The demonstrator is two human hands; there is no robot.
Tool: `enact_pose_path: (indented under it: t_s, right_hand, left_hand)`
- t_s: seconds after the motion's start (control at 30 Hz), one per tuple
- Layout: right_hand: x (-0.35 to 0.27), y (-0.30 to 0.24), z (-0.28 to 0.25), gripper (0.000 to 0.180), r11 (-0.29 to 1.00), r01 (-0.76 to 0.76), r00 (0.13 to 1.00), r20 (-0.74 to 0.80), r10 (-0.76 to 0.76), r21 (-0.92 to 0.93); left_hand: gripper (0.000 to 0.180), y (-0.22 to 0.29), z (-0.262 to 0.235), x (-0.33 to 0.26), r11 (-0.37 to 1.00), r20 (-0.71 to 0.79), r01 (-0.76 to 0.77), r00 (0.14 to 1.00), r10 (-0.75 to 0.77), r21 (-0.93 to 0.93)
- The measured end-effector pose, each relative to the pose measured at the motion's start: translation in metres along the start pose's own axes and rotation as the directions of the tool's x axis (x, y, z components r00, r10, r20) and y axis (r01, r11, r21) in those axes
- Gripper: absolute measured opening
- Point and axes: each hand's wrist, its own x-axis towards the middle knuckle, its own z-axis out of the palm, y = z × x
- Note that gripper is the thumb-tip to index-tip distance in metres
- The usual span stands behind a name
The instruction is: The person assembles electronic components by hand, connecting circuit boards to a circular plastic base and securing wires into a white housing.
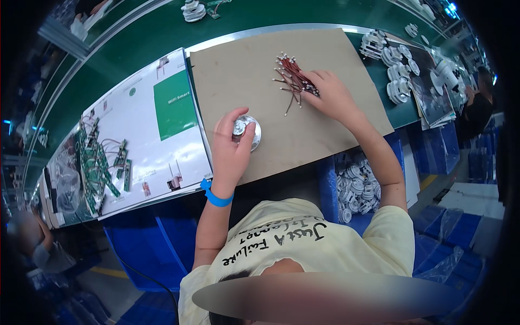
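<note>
My left hand [228,149], with a blue band at its wrist, curls its thumb and fingers round a round white plastic part [254,142]. That part rests on the brown cardboard sheet [303,141], its stepped hub between my fingers. Farther right, my right hand [331,96] has its thumb and fingers at the near right end of a loose pile of red and black wires [290,73]. Small white connectors tip the wires, which fan out over the cardboard. How many wires lie between those fingers is hidden.
Green circuit boards [97,165] with wires lie on printed sheets [146,130] at left. White round parts [398,81] stand at right; more fill a blue bin [327,187] below the table edge. A green conveyor belt [260,15] runs behind. Other people sit at both sides.
</note>
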Motion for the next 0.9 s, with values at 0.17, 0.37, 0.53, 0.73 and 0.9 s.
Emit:
enact_pose_path:
  t_s: [0.17,0.37,0.53,0.73,0.9]
  right_hand:
    - [0.013,-0.017,0.013,0.017,0.999,-0.025,0.998,0.054,0.027,-0.021]
    - [0.045,-0.028,0.043,0.018,0.964,-0.183,0.919,0.314,0.238,-0.193]
    - [0.041,-0.024,0.022,0.020,0.975,-0.217,0.936,0.295,0.192,0.053]
    - [0.022,-0.084,-0.008,0.016,0.838,-0.086,0.988,0.157,0.001,0.540]
    - [0.008,-0.136,-0.010,0.020,0.844,0.377,0.923,-0.086,-0.374,0.381]
  left_hand:
    - [0.021,0.009,-0.010,-0.007,0.966,0.049,0.170,0.985,-0.164,-0.196]
    - [0.013,-0.013,-0.014,-0.005,0.995,-0.063,0.064,0.996,-0.069,-0.080]
    - [0.011,0.002,-0.025,-0.007,0.775,-0.020,0.248,0.948,-0.318,-0.581]
    - [0.011,-0.002,-0.030,-0.007,0.651,-0.014,0.239,0.934,-0.358,-0.720]
    - [0.016,-0.006,-0.028,-0.009,0.680,-0.077,0.194,0.935,-0.346,-0.707]
